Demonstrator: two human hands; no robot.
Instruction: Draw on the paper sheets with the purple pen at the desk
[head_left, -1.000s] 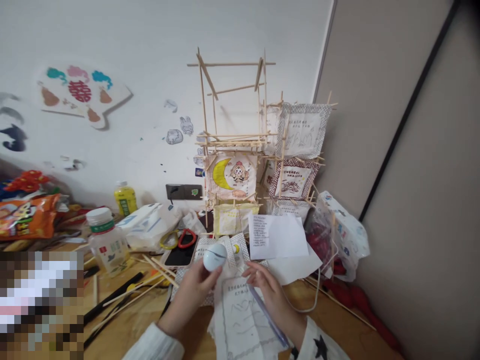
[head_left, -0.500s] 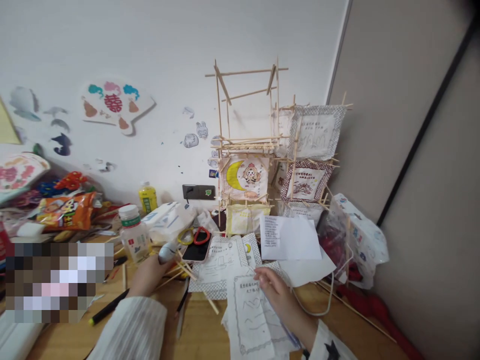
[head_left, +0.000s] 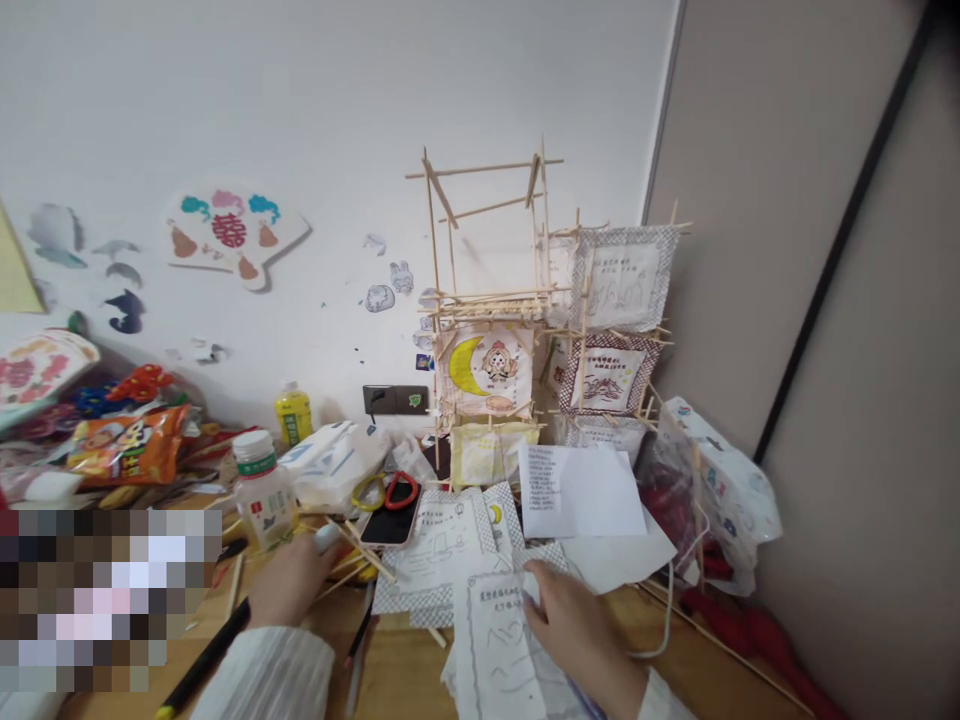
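Observation:
My left hand is closed around a white rounded object, whose tip shows beyond my fingers; its kind I cannot make out. Thin wooden sticks lie just to the right of it. With curled fingers, my right hand grips the upper right edge of a paper sheet bearing line drawings and handwriting. Part of a purple pen shows below that hand. More drawn sheets with patterned borders lie beyond, beside a phone with red-and-yellow-handled scissors on it.
A stick frame hung with drawn panels stands against the wall, with a second panelled frame to its right. A plastic bottle, a tissue pack and a black marker are on the left. A white sheet leans at right.
My right hand's fingers have curled onto the sheet's edge. My left hand has shifted slightly lower with the white object. The whole view has tilted a little upward.

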